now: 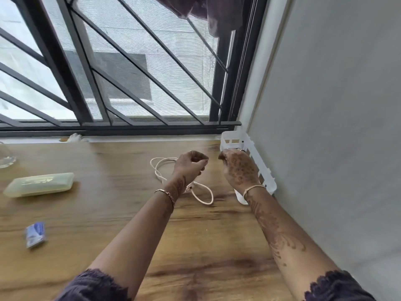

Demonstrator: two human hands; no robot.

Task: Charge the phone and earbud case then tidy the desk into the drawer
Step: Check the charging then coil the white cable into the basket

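A white charging cable [158, 170] lies in loose loops on the wooden desk [121, 213], near the middle back. My left hand [189, 168] hovers over it with fingers pinched together, apparently on a part of the cable; the cable's end is hidden by the hand. My right hand [238, 169] lies palm-down on a white rounded object [240, 198], fingers curled over its far end. That object sits against a white slotted basket [231, 139] by the wall. I see neither phone nor earbud case.
A pale green oblong case [40, 184] lies at the left. Nearer me is a small blue-and-white packet [35, 234]. A glass object [5, 158] shows at the left edge. A barred window stands behind the desk and a grey wall [325, 148] bounds its right side.
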